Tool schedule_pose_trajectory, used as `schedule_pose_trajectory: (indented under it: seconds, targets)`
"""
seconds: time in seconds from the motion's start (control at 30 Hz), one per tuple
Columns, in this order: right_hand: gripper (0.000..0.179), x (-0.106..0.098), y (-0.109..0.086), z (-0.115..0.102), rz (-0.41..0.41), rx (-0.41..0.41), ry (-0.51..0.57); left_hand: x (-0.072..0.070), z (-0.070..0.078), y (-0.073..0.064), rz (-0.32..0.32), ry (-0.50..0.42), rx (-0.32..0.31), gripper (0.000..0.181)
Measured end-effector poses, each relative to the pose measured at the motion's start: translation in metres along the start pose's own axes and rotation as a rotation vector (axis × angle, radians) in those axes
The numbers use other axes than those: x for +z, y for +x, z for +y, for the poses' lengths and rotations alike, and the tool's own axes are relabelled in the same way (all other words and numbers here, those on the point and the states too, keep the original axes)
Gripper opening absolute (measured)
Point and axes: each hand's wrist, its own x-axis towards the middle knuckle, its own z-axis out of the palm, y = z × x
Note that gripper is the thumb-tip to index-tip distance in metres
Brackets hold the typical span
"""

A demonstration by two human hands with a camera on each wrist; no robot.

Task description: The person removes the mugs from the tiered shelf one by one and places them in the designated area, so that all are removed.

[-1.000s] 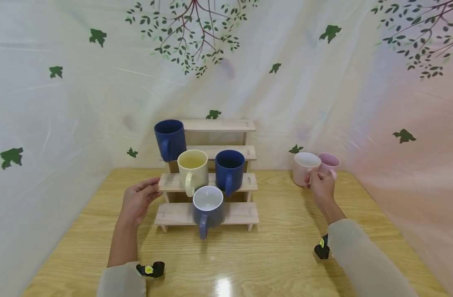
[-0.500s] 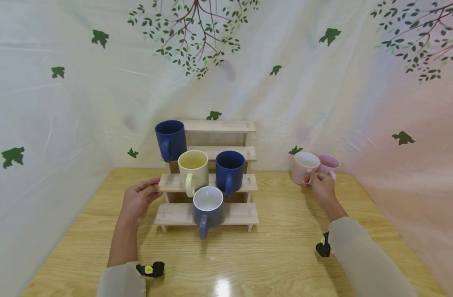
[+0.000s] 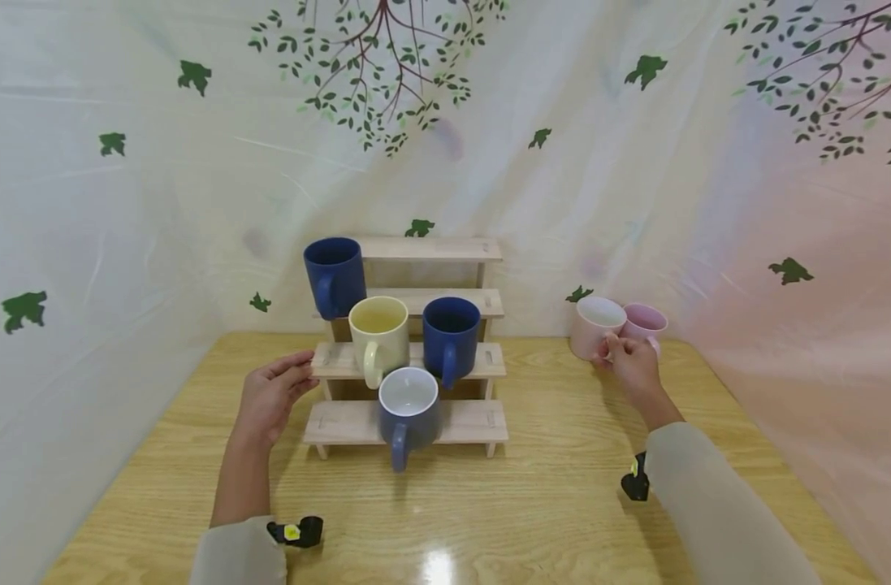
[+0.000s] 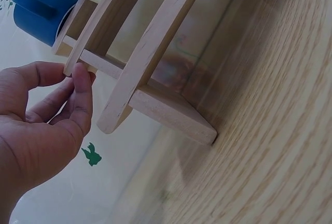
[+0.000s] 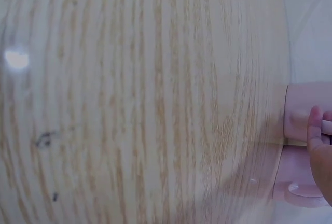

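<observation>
My left hand (image 3: 270, 398) pinches the left end of a wooden tiered shelf (image 3: 328, 418) at its second step from the bottom. In the left wrist view, thumb and forefinger meet on that board's end. On the right, my right hand (image 3: 635, 374) grips the handle of a pale pink mug (image 3: 584, 335), which stands upright at the back of the table. A pinker mug (image 3: 648, 315) is close behind my right hand, to the right of the pale one. The right wrist view catches both the pale pink mug (image 5: 305, 97) and the pinker mug (image 5: 290, 167).
A dark blue mug (image 3: 343, 280) stands high at the shelf's left. Lower are a yellow mug (image 3: 390, 345) and another dark blue mug (image 3: 438, 341). On the bottom step sits a grey-blue mug (image 3: 421, 426). A patterned curtain (image 3: 533, 195) hangs behind the wooden table (image 3: 547, 487).
The pale pink mug and my right hand on its handle have shifted slightly left and back. My left hand stays on the shelf, and the other mugs have not moved.
</observation>
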Motion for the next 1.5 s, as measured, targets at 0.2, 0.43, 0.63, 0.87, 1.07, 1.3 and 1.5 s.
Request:
schedule_pose_trajectory:
  seconds: [0.2,0.43,0.63,0.87,1.07,1.3,1.5]
  targets:
    - [0.047,0.001,0.000,0.000,0.003,-0.022,-0.011,0.000,0.000,0.000,0.001,-0.016,0.003,0.021]
    - [0.046,0.002,-0.003,-0.004,0.014,-0.020,0.029,0.001,0.000,0.000,0.005,-0.033,0.006,0.021]
    - [0.045,-0.001,-0.007,-0.013,-0.022,-0.008,0.029,0.001,0.000,0.000,0.006,-0.022,0.000,0.020]
    - [0.054,-0.007,-0.003,-0.009,-0.010,0.032,-0.084,0.001,0.000,0.000,0.005,-0.023,-0.005,0.022]
    - [0.046,-0.011,-0.006,-0.020,0.054,0.014,-0.156,0.000,0.000,0.000,0.004,-0.020,-0.005,0.022]
    - [0.040,-0.015,-0.004,-0.036,0.121,-0.039,-0.169,0.000,-0.002,-0.001,-0.001,-0.025,-0.004,0.025]
    - [0.043,-0.010,0.001,-0.057,0.138,-0.067,-0.248,0.000,-0.001,0.000,0.005,-0.015,-0.004,0.022]
